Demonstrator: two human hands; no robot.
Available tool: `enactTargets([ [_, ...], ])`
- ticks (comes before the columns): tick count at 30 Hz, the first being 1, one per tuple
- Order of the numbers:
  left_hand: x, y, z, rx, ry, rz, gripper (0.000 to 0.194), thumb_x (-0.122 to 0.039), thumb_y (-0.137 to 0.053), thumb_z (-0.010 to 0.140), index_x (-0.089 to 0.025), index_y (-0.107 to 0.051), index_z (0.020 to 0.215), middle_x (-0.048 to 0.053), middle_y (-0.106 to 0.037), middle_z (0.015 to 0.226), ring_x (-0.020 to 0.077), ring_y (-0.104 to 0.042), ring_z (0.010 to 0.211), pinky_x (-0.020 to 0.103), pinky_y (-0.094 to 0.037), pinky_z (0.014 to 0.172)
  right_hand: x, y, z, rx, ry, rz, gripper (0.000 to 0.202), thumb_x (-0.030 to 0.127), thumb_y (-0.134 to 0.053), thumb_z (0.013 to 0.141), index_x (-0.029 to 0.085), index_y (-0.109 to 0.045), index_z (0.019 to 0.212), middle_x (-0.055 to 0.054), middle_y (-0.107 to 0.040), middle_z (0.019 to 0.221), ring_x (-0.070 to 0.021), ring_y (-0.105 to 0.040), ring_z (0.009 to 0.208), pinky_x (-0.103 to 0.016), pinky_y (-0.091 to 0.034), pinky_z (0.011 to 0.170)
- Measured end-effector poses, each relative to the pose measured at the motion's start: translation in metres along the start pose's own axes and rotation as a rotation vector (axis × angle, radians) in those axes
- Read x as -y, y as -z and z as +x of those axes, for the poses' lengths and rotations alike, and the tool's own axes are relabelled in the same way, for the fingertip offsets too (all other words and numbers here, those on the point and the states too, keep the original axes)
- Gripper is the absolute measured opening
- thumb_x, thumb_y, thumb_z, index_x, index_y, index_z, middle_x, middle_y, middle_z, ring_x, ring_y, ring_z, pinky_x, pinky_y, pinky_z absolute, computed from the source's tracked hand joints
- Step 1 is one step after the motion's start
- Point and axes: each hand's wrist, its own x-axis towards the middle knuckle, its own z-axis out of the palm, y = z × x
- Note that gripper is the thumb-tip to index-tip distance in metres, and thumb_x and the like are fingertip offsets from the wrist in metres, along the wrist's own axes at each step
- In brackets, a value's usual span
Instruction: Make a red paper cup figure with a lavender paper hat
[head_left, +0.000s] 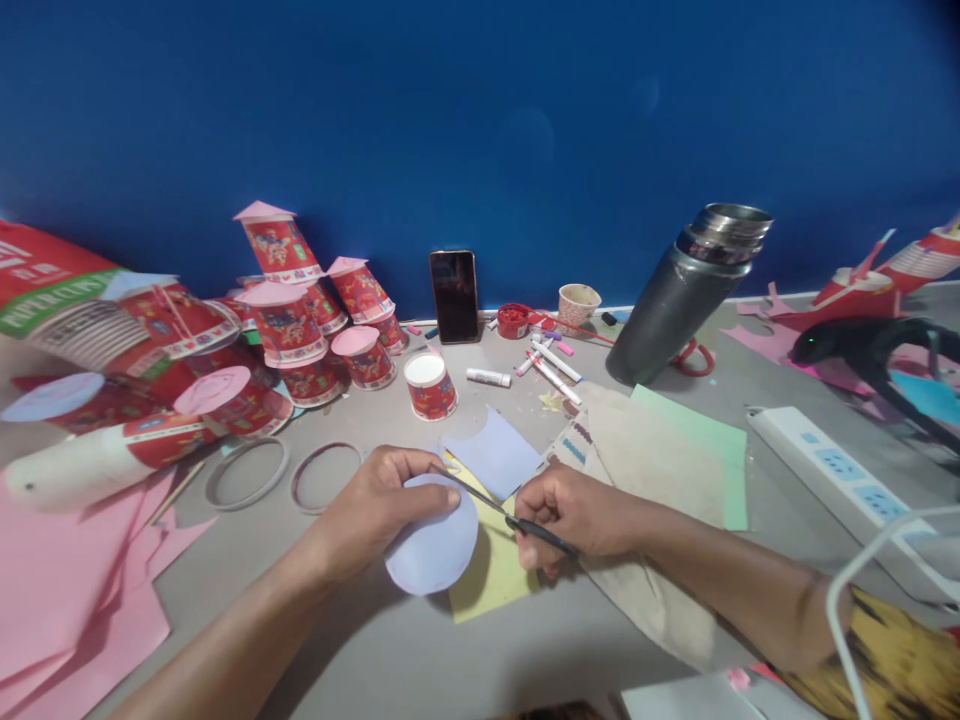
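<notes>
Well to the left of the pale blue paper disc (431,550), pink sheets (67,580) overlap on the tabletop (360,660). Beyond them, to the disc's far left, red paper cups (289,325) stand piled, several topped with pink paper. Two rings (247,503) lie nearer, also left of the disc.

Your left forearm slants up from the lower left, and your left hand (367,515) meets the disc at its upper left edge. You pinch the disc there, thumb laid flat across its face and fingers tucked behind, so it is held tilted above the tabletop. A yellow sheet (487,595) lies under and right of the disc, and a notched pale blue offcut (499,450) is just beyond it.

To the disc's right, your right hand (574,510) closes around the handles of the scissors (544,535), fingers curled, forearm coming in from the right. The blades point toward the disc's upper edge; you cannot tell whether they touch it. Farther right of the disc lie a beige cloth (667,620) and a green sheet (705,440).
</notes>
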Motion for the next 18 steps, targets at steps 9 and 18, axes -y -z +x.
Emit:
enactTargets([
  [9, -0.0011, -0.0011, 0.0002, -0.024, 0.023, 0.026, 0.024, -0.035, -0.087, 0.053, -0.017, -0.075, 0.063, 0.003, -0.070, 0.052, 0.0151, -0.061, 0.043, 0.020, -0.041, 0.041, -0.0025, -0.0007, 0.0007, -0.029, 0.035, -0.029, 0.046, 0.051, -0.093, 0.063, 0.012, -0.067, 0.066, 0.000, -0.066, 0.056, -0.0082, -0.057, 0.047, -0.018, -0.045, 0.047],
  [18, -0.0001, -0.0002, 0.0004, -0.020, 0.037, 0.029, 0.025, -0.036, -0.088, 0.052, -0.017, -0.073, 0.061, 0.003, -0.069, 0.051, 0.0154, -0.060, 0.042, 0.021, -0.040, 0.040, 0.0009, -0.0006, -0.0006, -0.014, 0.013, -0.061, 0.043, 0.048, -0.093, 0.064, 0.013, -0.069, 0.069, 0.001, -0.066, 0.057, -0.0068, -0.056, 0.046, -0.015, -0.041, 0.043],
])
